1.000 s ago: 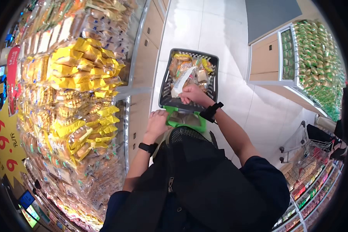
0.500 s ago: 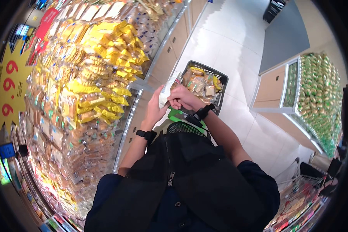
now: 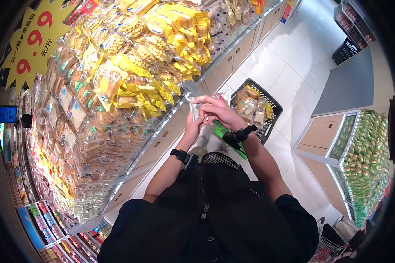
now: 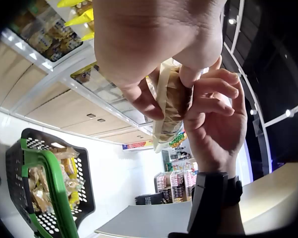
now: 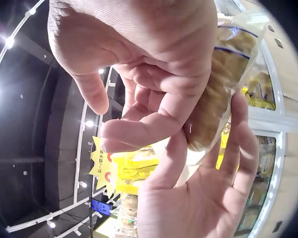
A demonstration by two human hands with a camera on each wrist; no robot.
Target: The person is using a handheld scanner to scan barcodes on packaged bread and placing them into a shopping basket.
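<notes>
Both hands hold one clear bread package [image 3: 196, 106] at chest height in front of the bread shelf. My left hand [image 3: 192, 126] cups it from below and behind, with the thumb and fingers wrapped round the package [image 4: 169, 106]. My right hand [image 3: 216, 110] pinches its upper end with curled fingers. In the right wrist view the right hand [image 5: 149, 84] lies over the package [image 5: 223, 79], and the left hand [image 5: 203, 198] is under it. The brown bread shows through the wrapper.
A black shopping basket [image 3: 274, 115] with a green handle [image 3: 229, 139] holds several bread packs on the floor ahead, right of the hands. A tall shelf of yellow and clear bread packs [image 3: 118, 79] fills the left. A green produce display [image 3: 364, 162] stands at the right.
The right hand lifted the package out of the basket. The left hand left the green handle and joined it. Both hands now hold it higher, near the shelf.
</notes>
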